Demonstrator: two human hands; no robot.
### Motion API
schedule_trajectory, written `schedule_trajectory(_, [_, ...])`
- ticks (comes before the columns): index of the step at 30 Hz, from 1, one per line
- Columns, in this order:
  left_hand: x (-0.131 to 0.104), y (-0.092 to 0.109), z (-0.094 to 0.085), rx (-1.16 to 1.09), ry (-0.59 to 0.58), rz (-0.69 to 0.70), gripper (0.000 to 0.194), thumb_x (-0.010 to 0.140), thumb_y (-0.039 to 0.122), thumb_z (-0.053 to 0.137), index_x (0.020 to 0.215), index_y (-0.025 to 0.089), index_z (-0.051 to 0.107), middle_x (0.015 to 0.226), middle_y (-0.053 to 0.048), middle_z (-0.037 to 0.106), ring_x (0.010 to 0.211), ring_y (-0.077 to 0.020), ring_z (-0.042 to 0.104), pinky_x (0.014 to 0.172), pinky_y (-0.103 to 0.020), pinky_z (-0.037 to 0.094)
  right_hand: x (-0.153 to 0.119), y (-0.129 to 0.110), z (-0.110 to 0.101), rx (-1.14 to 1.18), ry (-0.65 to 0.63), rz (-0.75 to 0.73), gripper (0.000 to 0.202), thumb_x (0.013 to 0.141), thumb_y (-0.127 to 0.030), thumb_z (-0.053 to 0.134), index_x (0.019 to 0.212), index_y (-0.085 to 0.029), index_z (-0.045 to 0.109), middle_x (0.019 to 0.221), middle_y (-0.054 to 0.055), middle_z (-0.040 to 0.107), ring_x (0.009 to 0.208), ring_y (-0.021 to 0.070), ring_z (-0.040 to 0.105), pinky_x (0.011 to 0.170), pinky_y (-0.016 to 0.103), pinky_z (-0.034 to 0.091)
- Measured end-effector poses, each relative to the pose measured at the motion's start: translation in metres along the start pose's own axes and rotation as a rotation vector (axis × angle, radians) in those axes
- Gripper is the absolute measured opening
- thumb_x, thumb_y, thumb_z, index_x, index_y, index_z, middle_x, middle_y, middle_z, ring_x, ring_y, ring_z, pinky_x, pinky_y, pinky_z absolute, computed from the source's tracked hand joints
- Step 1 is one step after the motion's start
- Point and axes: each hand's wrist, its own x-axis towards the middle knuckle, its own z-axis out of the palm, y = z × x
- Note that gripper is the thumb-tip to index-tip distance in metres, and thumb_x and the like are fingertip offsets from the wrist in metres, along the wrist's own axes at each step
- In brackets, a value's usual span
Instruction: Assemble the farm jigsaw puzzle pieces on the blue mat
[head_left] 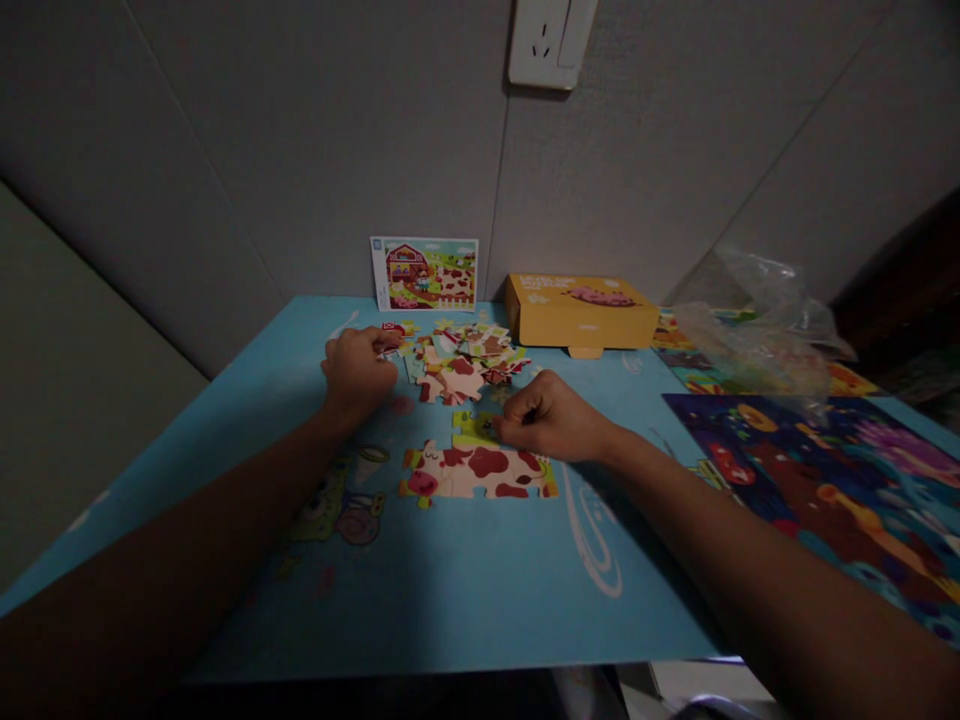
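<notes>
In the head view, two bare hands reach over a light blue worktop (480,610) printed with cartoon figures and white swirls. The left hand (358,370) is at the left edge of a loose pile of puzzle pieces (457,375), its fingers bent and its fingertips at a piece with a red barn (390,328); the fingers hide too much to tell whether it grips that piece or only touches it.

The right hand (551,415) is curled, thumb and forefinger drawn together at the right end of some green pieces (469,430). I cannot tell whether a piece is pinched between those fingertips.

The green pieces lie along the upper edge of a joined puzzle section (480,470), which lies flat in front of the person and shows a white cow with red-brown patches and a pink muzzle. The pile is just beyond this section, its pieces overlapping, one of them with red-brown patches on white.

Behind the pile, a picture card (427,275) of a farm scene leans upright against the grey wall (337,150). To its right is a yellow box (585,315), a small tab sticking out at its front. Farther right, a clear plastic bag (780,330) lies crumpled beside a dark blue picture sheet (817,480). A white socket (551,45) is mounted above.
</notes>
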Motion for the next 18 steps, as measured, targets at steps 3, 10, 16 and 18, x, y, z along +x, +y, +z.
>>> schedule_trajectory(3, [0.003, 0.002, -0.001, 0.067, 0.027, -0.184, 0.044, 0.065, 0.015, 0.062, 0.107, 0.024, 0.071, 0.109, -0.015, 0.061, 0.107, -0.0416, 0.051, 0.087, -0.061, 0.042, 0.0, 0.0, 0.0, 0.015, -0.001, 0.011, 0.037, 0.075, -0.02, 0.055, 0.045, -0.018, 0.034, 0.045, -0.006, 0.029, 0.048, 0.0057, 0.025, 0.05, 0.024, 0.024])
schedule_trajectory(10, [0.005, 0.011, -0.004, 0.192, -0.112, -0.219, 0.048, 0.078, 0.034, 0.057, 0.124, 0.023, 0.065, 0.129, -0.015, 0.06, 0.123, -0.0453, 0.043, 0.097, -0.064, 0.036, 0.0, 0.001, 0.002, 0.044, 0.003, -0.013, 0.035, 0.074, -0.019, 0.054, 0.044, -0.018, 0.034, 0.044, -0.007, 0.029, 0.045, 0.0048, 0.025, 0.048, 0.023, 0.023])
schedule_trajectory(16, [0.005, 0.017, -0.007, 0.236, -0.134, -0.259, 0.047, 0.081, 0.039, 0.056, 0.126, 0.026, 0.064, 0.128, -0.011, 0.061, 0.123, -0.042, 0.046, 0.098, -0.059, 0.04, -0.001, -0.002, 0.002, 0.039, 0.014, -0.003, 0.035, 0.073, -0.017, 0.054, 0.044, -0.017, 0.035, 0.042, -0.007, 0.03, 0.044, 0.0039, 0.025, 0.047, 0.024, 0.022])
schedule_trajectory(18, [0.007, 0.015, -0.006, 0.233, -0.132, -0.263, 0.046, 0.081, 0.04, 0.058, 0.125, 0.028, 0.065, 0.124, -0.01, 0.063, 0.122, -0.0418, 0.047, 0.097, -0.059, 0.04, -0.001, -0.001, 0.002, 0.031, 0.02, -0.009, 0.034, 0.073, -0.018, 0.054, 0.044, -0.017, 0.036, 0.043, -0.006, 0.03, 0.045, 0.0041, 0.025, 0.048, 0.024, 0.022])
